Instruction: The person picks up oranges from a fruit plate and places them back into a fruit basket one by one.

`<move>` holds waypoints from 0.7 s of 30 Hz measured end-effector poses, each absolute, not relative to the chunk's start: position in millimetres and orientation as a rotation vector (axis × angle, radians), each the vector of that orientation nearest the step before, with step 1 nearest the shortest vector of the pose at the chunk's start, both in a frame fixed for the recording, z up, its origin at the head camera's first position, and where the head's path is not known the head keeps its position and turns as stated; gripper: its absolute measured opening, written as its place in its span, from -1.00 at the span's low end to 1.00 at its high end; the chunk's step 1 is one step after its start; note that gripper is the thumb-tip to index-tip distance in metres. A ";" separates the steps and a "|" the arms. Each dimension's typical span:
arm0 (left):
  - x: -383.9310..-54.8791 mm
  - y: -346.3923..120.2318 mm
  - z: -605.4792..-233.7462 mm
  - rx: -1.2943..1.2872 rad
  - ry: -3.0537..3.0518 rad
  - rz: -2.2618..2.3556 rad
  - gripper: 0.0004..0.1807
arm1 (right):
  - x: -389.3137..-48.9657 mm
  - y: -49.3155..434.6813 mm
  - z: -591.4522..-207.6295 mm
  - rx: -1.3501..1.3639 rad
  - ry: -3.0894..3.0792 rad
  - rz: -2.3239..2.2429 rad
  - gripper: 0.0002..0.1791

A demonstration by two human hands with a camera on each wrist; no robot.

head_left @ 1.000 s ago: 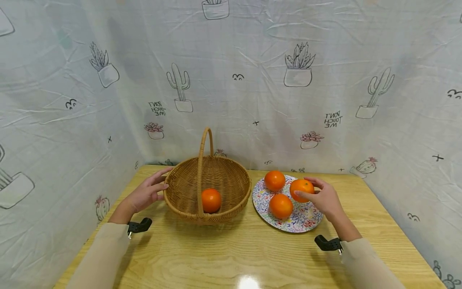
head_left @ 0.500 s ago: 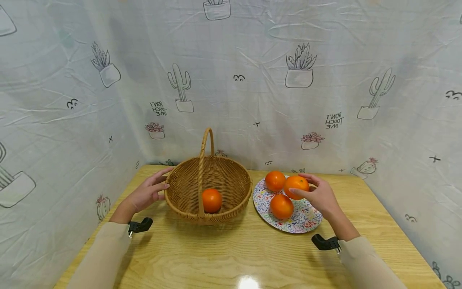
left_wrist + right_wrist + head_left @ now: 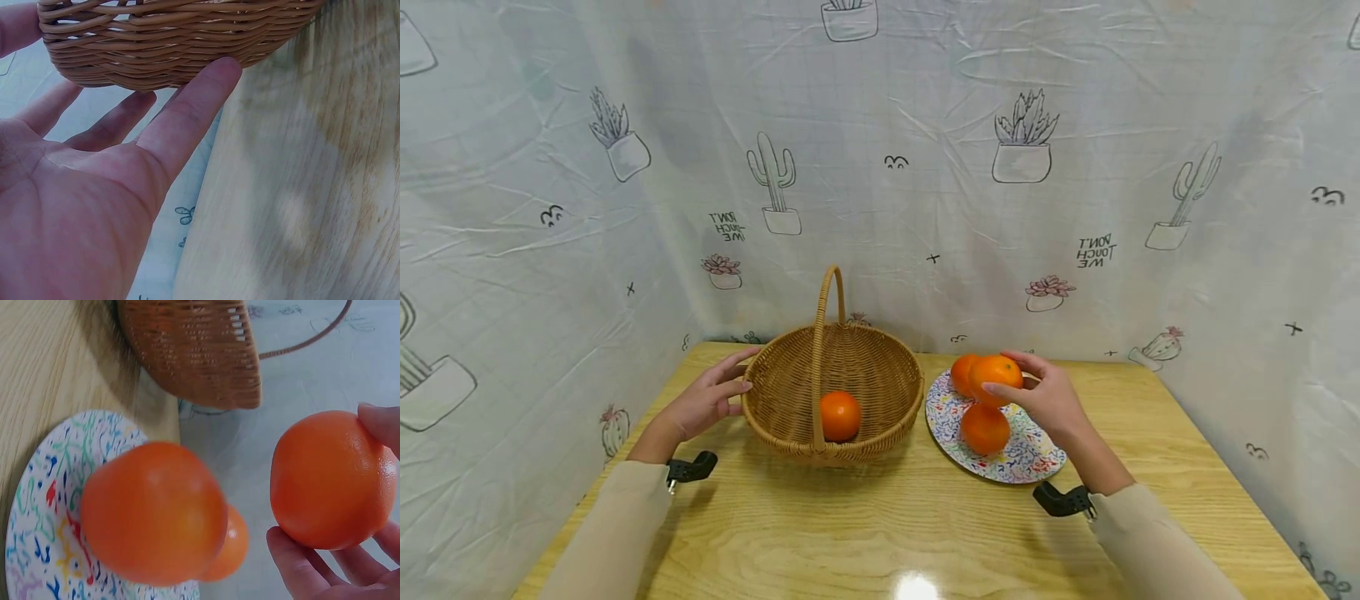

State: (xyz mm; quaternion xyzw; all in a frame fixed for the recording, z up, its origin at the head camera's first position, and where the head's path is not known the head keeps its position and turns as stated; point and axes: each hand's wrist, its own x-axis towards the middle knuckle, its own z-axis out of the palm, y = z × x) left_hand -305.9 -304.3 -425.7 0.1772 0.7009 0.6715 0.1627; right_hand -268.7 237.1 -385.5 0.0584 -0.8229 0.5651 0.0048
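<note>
In the head view my right hand [image 3: 1054, 407] holds an orange [image 3: 996, 379] between thumb and fingers, raised above the speckled plate [image 3: 1028, 461]. Two more oranges lie on that plate: a front one [image 3: 985, 430] and a back one [image 3: 962, 373], partly hidden by the held fruit. My left hand [image 3: 703, 404] touches the left side of the wicker basket [image 3: 880, 358]. Its thumb [image 3: 199, 103] lies straight against the outer weave in the left wrist view, the other fingers spread. One orange [image 3: 840, 417] sits inside the basket, near its front.
A tall arched handle [image 3: 818, 358] crosses over the basket. The wooden table [image 3: 850, 533] ends at a patterned cloth backdrop [image 3: 925, 183] behind and at the sides. Basket and plate stand side by side, close together.
My right hand has moved left and up with the orange, from over the plate's right part to above the other oranges. The left hand and basket have stayed put.
</note>
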 end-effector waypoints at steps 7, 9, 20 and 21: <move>-308.1 -304.0 -424.0 0.486 2.001 1.908 -0.23 | -273.7 223.9 -376.2 0.217 -2.537 1.851 -0.22; -308.3 -303.9 -424.2 0.482 2.006 1.903 -0.23 | -274.5 219.5 -374.1 0.220 -2.512 1.890 -0.23; -308.3 -304.9 -424.1 0.484 2.007 1.902 -0.24 | -277.7 194.3 -365.4 0.252 -2.468 1.958 -0.26; -308.3 -305.0 -424.2 0.485 2.007 1.903 -0.24 | -278.2 191.9 -364.6 0.249 -2.470 1.961 -0.26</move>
